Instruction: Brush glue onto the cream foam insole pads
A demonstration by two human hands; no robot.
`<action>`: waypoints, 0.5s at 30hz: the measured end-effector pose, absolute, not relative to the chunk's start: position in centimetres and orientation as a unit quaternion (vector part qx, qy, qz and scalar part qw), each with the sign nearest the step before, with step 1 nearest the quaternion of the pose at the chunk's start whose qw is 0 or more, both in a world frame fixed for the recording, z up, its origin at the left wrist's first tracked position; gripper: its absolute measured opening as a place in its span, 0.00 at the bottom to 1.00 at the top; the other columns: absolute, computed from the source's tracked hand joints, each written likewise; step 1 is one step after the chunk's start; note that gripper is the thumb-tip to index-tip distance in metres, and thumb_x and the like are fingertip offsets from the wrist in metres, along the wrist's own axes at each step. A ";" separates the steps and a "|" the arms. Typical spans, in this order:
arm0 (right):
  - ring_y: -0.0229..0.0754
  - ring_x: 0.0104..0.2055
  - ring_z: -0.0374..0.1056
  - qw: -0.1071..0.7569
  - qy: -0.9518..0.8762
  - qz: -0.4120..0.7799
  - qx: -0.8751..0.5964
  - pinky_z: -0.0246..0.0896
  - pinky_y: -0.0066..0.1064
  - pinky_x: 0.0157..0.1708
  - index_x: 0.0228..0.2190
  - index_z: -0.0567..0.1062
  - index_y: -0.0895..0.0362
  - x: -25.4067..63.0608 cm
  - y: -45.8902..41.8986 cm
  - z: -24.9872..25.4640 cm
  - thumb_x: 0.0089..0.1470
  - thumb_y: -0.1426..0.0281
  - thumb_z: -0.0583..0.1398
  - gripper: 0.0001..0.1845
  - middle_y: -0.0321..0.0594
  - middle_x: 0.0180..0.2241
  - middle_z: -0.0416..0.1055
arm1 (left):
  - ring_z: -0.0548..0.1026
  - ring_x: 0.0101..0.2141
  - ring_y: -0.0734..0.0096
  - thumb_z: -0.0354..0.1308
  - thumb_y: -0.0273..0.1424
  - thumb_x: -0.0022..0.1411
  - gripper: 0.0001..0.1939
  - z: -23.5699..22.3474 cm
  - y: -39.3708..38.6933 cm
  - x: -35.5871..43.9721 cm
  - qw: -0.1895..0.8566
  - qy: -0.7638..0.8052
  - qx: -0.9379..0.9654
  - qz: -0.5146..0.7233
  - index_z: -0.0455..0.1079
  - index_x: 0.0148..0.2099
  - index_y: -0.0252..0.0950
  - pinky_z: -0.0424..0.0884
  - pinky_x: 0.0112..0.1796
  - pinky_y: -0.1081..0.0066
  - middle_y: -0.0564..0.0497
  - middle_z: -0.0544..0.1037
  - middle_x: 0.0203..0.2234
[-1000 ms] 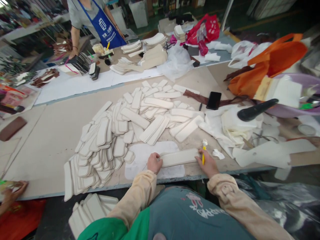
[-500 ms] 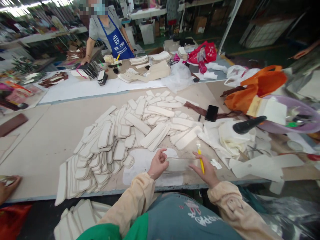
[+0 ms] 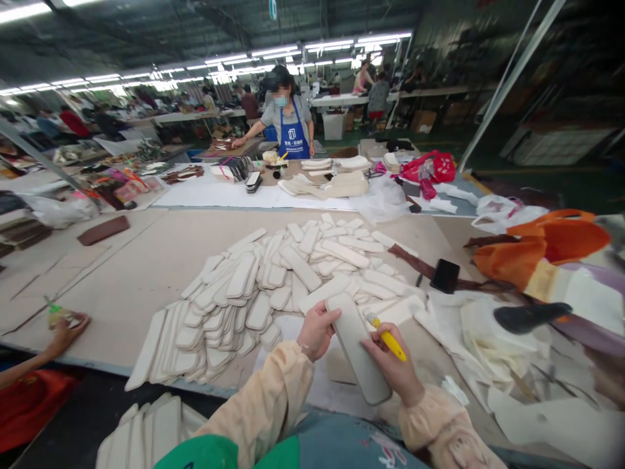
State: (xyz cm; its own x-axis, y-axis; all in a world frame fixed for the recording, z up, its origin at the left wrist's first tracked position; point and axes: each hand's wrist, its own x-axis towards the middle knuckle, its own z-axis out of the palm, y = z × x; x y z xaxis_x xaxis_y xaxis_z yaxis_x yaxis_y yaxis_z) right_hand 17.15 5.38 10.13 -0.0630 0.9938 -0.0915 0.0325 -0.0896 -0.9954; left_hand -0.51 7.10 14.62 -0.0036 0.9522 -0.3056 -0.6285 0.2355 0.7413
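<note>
Between my hands is an off-white flat panel with rounded corners [image 3: 359, 355], lifted off the table and tilted. My left hand [image 3: 317, 331] pinches its upper left edge between thumb and fingers. A yellow-handled tool with a pale tip [image 3: 392, 344] lies in the closed fingers of my right hand [image 3: 393, 365], whose thumb also presses on the panel's right edge. Just beyond, a big heap of similar panels [image 3: 247, 273] spreads over the table, some stacked and leaning. Under my hands lies a white sheet [image 3: 312, 384], partly covered.
To the right are a black phone [image 3: 444, 276], white cloth and a dark-handled object [image 3: 531, 318], and an orange bag [image 3: 561, 244]. More panels [image 3: 141, 433] sit below the table edge. At left another person's hand [image 3: 66, 332] holds a small green-tipped bottle; a co-worker [image 3: 290, 130] stands across.
My view has tipped up and swung left. The panel, earlier low and level over the white sheet, is now raised and turned steeply. The co-worker's arm has moved away from the dark stack.
</note>
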 end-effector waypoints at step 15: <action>0.37 0.26 0.64 0.422 -0.493 0.573 -0.500 0.63 0.28 0.27 0.33 0.62 0.51 14.3 5.6 10.4 0.38 0.59 0.70 0.26 0.30 0.27 0.67 | 0.77 0.42 0.62 0.60 0.26 0.55 0.07 13.9 9.9 -7.3 0.643 0.381 0.071 0.660 0.71 0.38 0.29 0.72 0.47 0.62 0.44 0.80 0.33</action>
State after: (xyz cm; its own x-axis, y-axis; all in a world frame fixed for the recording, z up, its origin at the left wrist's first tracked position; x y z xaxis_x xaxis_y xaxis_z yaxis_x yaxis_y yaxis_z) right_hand 14.26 5.58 10.43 -0.1428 0.9773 -0.1568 0.0100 -0.1570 -0.9876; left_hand -7.31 9.91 13.91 -0.1629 0.9036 -0.3962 -0.7953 0.1174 0.5948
